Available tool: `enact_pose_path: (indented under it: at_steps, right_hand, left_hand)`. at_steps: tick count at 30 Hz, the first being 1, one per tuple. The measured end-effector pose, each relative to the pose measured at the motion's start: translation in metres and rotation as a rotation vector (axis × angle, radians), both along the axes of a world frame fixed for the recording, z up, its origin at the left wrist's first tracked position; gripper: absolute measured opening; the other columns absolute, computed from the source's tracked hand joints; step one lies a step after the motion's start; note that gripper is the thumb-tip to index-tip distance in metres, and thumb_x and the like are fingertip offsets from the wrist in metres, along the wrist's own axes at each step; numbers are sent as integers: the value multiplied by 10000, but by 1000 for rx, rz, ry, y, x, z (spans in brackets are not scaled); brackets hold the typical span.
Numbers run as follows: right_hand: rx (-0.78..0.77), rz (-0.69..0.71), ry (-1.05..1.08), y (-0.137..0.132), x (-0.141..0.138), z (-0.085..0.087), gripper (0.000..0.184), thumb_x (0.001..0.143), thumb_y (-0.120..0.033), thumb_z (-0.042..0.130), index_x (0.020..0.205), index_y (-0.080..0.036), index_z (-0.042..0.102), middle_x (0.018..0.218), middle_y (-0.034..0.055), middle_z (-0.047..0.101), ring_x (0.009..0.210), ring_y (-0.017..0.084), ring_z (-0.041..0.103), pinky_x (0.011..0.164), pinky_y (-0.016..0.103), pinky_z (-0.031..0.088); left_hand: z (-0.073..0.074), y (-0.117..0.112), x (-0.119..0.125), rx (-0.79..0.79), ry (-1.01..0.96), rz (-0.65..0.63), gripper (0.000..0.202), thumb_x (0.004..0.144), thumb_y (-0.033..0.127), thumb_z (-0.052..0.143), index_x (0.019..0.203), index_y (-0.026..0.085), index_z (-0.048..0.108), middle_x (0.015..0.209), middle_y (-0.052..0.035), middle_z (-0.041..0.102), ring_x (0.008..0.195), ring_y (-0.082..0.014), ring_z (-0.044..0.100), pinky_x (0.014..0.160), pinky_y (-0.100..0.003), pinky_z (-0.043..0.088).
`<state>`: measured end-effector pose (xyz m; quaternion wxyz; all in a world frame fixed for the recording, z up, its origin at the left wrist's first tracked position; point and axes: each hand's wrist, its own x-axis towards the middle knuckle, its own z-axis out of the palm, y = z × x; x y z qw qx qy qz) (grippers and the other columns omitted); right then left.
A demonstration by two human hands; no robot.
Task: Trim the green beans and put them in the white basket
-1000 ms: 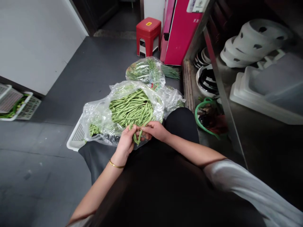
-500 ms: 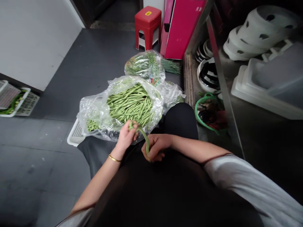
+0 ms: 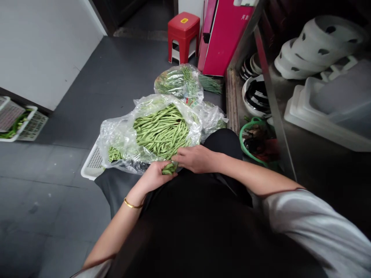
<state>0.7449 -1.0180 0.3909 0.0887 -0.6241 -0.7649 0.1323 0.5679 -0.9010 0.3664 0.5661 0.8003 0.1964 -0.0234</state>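
Note:
Long green beans (image 3: 162, 127) lie heaped in an open clear plastic bag (image 3: 117, 133) in front of my knees. At the near edge of the bag, my left hand (image 3: 155, 175) is closed around a small bunch of green bean pieces (image 3: 170, 168), which stick out between thumb and fingers. Close by on the right, my right hand (image 3: 197, 158) has its fingers bent and pressed together, the tips beside the bunch and the bag's edge. What lies under those fingertips is hidden.
A white perforated basket (image 3: 90, 164) sits partly under the bag on the left. Behind stand another bag of greens (image 3: 171, 82) and a red stool (image 3: 184, 33). At right is a metal shelf (image 3: 278, 112) with a green basket (image 3: 246, 148) beneath it.
The long curved bean stretched between my hands is no longer seen there. My right hand has moved up and forward to the bag's edge; my left hand has lowered slightly, showing bean pieces.

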Motion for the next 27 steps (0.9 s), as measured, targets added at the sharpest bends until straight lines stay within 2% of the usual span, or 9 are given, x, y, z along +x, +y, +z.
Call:
enact_pose_path:
  at_steps: [4,9,11,14,16,18,21,23,27]
  right_hand:
    - [-77,140,61,4,-6,-10,165,875,-155,436,818,-125,588,771,71,624,671,148,556,559,240,339]
    - [1,-297,711,16,-15,-22,381,969,-289,223,867,-123,550,583,-8,556,540,95,540,557,205,392]
    - [-181,-217,822,24,-5,-23,440,962,-399,237,877,-126,570,557,-20,559,504,88,539,537,196,398]
    - [-429,-13,512,44,19,-29,472,847,-554,458,760,-124,634,608,21,617,565,128,574,553,223,398]
    - [-316,-165,176,64,27,-39,457,835,-539,495,838,-113,660,774,89,666,696,185,611,602,258,411]
    - [-221,-282,-61,85,26,-52,391,852,-445,511,989,-102,642,991,157,649,834,231,621,652,287,427]
    - [-251,-259,-160,104,18,-61,298,879,-303,477,1002,-88,642,1069,180,617,879,240,624,675,292,438]
    - [-218,-259,-146,99,14,-57,315,911,-279,405,985,-89,646,1058,172,618,878,232,621,678,288,436]
    - [-121,-162,-124,51,4,-35,386,930,-374,369,970,-100,639,972,153,635,809,226,618,612,277,406]
  left_hand:
    - [4,-5,1,52,-49,-45,148,683,186,652,599,156,534,609,22,499,601,-111,457,575,-236,359]
    - [-4,-17,5,-550,-112,379,147,682,223,662,700,171,525,531,62,448,415,-68,389,414,-205,309]
    - [-9,-13,4,-803,-210,535,135,672,229,648,675,166,529,566,37,503,470,-87,476,446,-208,380]
    - [-14,-3,-1,-1040,-303,655,123,639,211,668,692,164,569,740,-23,623,736,-161,617,654,-269,501]
    - [-14,0,-4,-1081,-304,661,201,627,184,698,806,181,605,778,-30,639,774,-179,629,701,-303,513]
    - [-13,-1,-4,-1083,-280,605,285,640,164,708,909,183,616,675,-10,597,627,-141,598,598,-266,503]
    - [-14,-4,0,-1123,-196,580,296,693,171,695,975,126,620,518,52,447,388,-37,386,380,-152,334]
    - [-19,-4,4,-1134,-168,660,295,712,192,694,979,91,621,494,74,389,355,-8,288,336,-129,235]
    - [-29,-2,16,-1017,-196,803,317,687,260,726,924,74,628,591,12,523,393,-18,358,341,-140,261]
